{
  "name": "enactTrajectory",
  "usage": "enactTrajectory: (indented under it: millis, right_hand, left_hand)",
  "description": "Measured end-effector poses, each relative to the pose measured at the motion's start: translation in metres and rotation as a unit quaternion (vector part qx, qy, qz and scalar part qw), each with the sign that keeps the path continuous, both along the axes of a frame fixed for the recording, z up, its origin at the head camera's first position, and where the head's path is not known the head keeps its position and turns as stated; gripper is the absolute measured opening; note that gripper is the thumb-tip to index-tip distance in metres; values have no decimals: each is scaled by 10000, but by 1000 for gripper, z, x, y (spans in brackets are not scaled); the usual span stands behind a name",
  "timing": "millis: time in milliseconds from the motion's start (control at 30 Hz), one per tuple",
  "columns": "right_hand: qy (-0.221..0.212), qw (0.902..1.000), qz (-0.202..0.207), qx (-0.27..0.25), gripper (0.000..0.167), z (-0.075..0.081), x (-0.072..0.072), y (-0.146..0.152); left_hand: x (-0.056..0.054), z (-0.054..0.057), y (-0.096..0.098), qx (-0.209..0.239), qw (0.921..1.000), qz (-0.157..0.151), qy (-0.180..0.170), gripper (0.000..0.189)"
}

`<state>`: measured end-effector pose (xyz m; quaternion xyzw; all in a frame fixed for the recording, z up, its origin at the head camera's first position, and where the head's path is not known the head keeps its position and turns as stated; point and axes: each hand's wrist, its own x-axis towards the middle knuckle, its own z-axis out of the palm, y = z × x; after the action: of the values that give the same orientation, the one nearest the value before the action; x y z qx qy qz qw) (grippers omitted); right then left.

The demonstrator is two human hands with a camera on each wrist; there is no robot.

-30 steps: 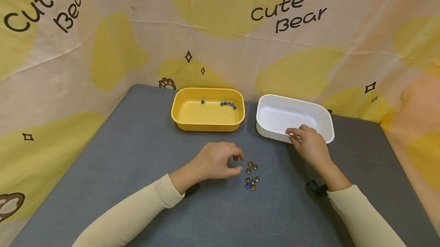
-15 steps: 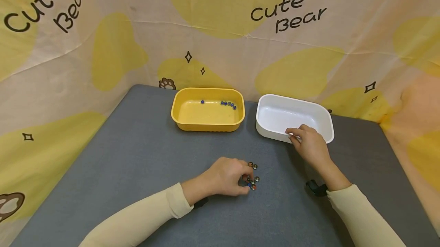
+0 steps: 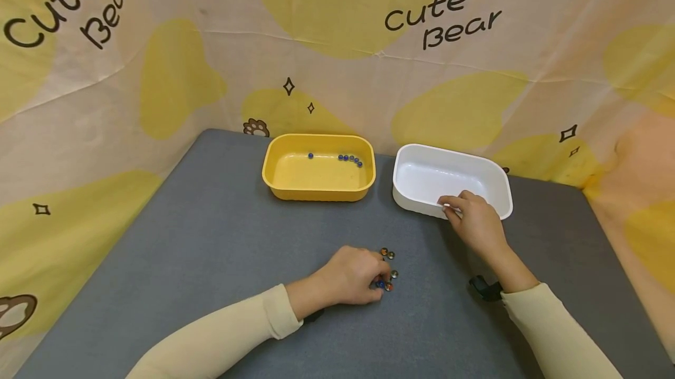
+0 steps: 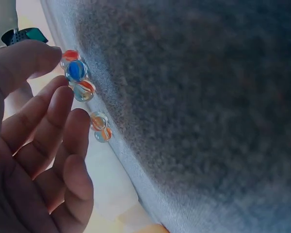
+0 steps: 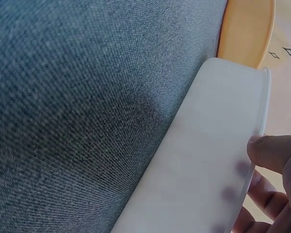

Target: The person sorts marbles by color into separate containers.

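A blue marble is lying just past the left hand, fingers parted; the right hand is pinching the tub.

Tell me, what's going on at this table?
A person's left hand is at some glass marbles on the grey tabletop, thumb and fingertips close to a blue marble; whether they touch it is unclear. The right hand pinches the near rim of the white tub. In the yellow tub beside it lie six mostly blue marbles.
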<state>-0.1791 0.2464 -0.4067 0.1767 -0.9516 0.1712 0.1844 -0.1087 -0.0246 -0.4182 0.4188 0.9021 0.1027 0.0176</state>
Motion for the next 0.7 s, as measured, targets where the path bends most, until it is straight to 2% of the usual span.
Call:
enactTrajectory:
  millis: [233,700]
  right_hand:
    - [-5,10000,-1,-21,18,0,0,0]
    - [48,10000,24,-19,18,1,0,0]
  left_hand:
    - [1,-1,3,-216,9996,44,159,10]
    - [1,-3,4,-153,9995,61,252,9]
